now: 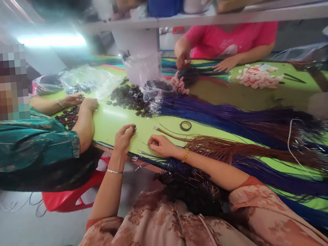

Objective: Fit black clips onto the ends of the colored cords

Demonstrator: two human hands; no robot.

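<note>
My left hand point(124, 139) is raised over the near edge of the green table, its fingers closed on a small black connector housing point(134, 128). To its right, my right hand point(160, 144) pinches a thin wire point(144, 143) whose end points left toward the left hand. A gap separates the two hands. Beside my right wrist lies a bundle of brown wires point(212, 145), a few with ends reaching past the hand. Beyond the hands is a pile of black connector housings point(129, 97).
A roll of tape point(185, 126) lies on the green table point(110, 122). Blue and purple wires point(208, 109) run rightward. A co-worker in a green sleeve point(33, 138) sits left, near a red stool point(64, 195). Across, a person in pink point(231, 40) handles wires by pink connectors point(259, 77).
</note>
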